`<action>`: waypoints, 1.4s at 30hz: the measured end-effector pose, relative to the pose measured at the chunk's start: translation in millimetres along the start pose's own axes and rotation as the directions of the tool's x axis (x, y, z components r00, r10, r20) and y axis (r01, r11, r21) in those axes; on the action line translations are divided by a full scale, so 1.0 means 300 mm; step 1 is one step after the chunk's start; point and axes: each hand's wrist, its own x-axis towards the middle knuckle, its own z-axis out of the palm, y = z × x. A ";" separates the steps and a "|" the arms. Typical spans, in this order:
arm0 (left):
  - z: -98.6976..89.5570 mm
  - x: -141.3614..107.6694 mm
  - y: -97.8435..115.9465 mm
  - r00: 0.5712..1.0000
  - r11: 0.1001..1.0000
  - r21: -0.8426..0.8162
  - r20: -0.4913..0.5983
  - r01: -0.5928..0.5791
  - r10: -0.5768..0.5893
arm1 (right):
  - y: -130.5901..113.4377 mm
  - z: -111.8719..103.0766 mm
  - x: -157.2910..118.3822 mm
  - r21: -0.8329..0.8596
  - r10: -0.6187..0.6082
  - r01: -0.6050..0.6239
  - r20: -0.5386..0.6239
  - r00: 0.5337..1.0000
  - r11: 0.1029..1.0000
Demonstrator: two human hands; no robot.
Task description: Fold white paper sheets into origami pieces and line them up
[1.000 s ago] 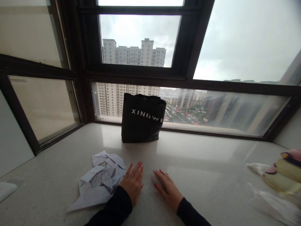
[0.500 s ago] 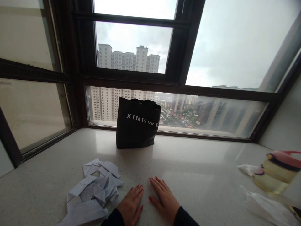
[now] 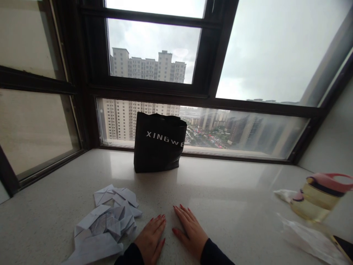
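My left hand (image 3: 151,237) lies flat on the pale speckled windowsill (image 3: 231,206), fingers stretched forward and holding nothing. Just to its right, my right hand (image 3: 190,232) also rests flat, thumb apart from the fingers. A gap of bare sill separates the two hands. Left of my left hand is a loose pile of folded white paper pieces (image 3: 106,224), close to it but not held. Beyond both hands a black bag (image 3: 160,147) with white lettering stands upright against the window side.
At the right stands a clear bottle (image 3: 316,200) with a pink lid and yellowish contents. Crumpled clear plastic (image 3: 309,237) lies in front of it, and a dark phone-like object (image 3: 343,246) is cut off at the edge. Dark-framed windows (image 3: 209,94) rise behind the sill.
The whole view has shifted slightly, so everything appears a little further left. Both hands stay flat on the sill, and nothing has been picked up or moved.
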 end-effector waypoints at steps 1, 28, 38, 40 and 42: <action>0.001 0.000 0.000 1.000 1.000 0.000 -0.006 -0.003 0.003 | 0.000 0.000 0.000 -0.010 -0.001 0.001 -0.002 1.000 1.000; -0.041 0.042 0.038 0.978 0.990 -0.081 0.179 0.119 -0.103 | 0.086 0.049 0.008 -0.109 -0.093 0.091 -0.015 0.996 0.990; -0.001 0.039 0.018 0.984 0.990 -0.084 0.149 0.115 -0.102 | 0.137 0.073 0.013 -0.168 -0.142 0.135 -0.027 0.990 0.976; 0.017 0.036 0.007 0.986 0.993 -0.066 0.139 0.098 -0.088 | 0.148 0.079 0.015 -0.178 -0.149 0.143 -0.025 0.988 0.974; 0.034 0.036 -0.005 0.988 0.997 -0.042 0.139 0.069 -0.063 | 0.161 0.085 0.017 -0.180 -0.155 0.148 -0.026 0.988 0.972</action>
